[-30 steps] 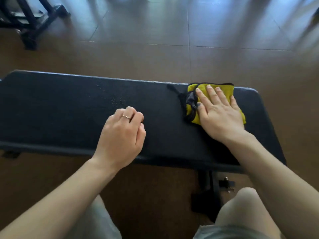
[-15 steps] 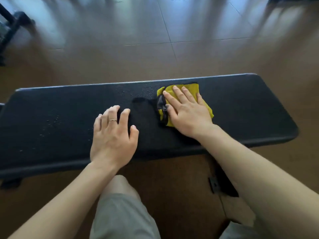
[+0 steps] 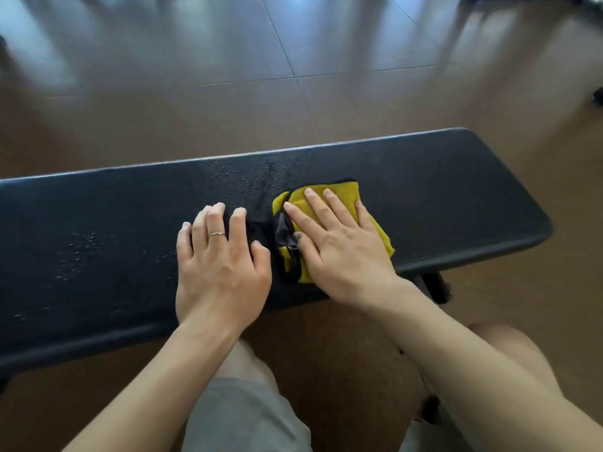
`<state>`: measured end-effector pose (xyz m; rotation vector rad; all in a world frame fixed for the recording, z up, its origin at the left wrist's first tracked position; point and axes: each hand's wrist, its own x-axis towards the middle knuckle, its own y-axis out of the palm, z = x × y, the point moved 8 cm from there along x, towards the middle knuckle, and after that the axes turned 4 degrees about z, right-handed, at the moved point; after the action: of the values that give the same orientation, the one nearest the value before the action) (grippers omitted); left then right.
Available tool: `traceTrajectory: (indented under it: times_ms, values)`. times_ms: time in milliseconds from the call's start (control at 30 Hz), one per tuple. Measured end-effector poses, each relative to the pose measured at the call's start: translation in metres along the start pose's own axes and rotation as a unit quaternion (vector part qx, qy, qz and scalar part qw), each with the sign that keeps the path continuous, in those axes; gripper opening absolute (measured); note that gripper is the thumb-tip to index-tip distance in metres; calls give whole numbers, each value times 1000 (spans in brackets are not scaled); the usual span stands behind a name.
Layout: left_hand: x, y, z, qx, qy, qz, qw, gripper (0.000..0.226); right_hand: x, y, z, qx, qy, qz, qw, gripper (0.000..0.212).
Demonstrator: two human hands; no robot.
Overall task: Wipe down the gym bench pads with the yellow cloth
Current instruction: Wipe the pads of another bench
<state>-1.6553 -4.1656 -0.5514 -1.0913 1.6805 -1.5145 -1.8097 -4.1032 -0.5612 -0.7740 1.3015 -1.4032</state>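
Yellow folded microfibre cloth (image 3: 346,203) pressed flat on black padded bench pad (image 3: 456,190) by right hand (image 3: 339,252), fingers straight; left hand (image 3: 222,265) rested beside, fingers spread, nothing held.

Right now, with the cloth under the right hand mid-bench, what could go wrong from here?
1. The yellow cloth is folded and bunched, its dark edging doubled up beside the thumb; the flat right hand may drag only part of it, leaving streaks.
2. Droplets sit on the pad left of the left hand, and more just beyond the cloth; a short stroke could miss them.
3. The left hand rests on the bench pad in the cloth's leftward path and may block the wipe.
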Motion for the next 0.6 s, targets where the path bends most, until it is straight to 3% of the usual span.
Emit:
traceTrajectory:
  times_ms: [167, 433, 600]
  values:
    - [0, -1, 0, -8, -4, -7, 1000, 58, 66, -6, 7, 7, 34, -5, 999, 55]
    - [-1, -2, -1, 5, -7, -6, 1000, 50, -13, 7, 20, 9, -54, 11, 998, 60]
    - [-1, 0, -1, 9, -14, -1, 1000, 56, 60, -8, 11, 6, -64, 6, 998, 53]
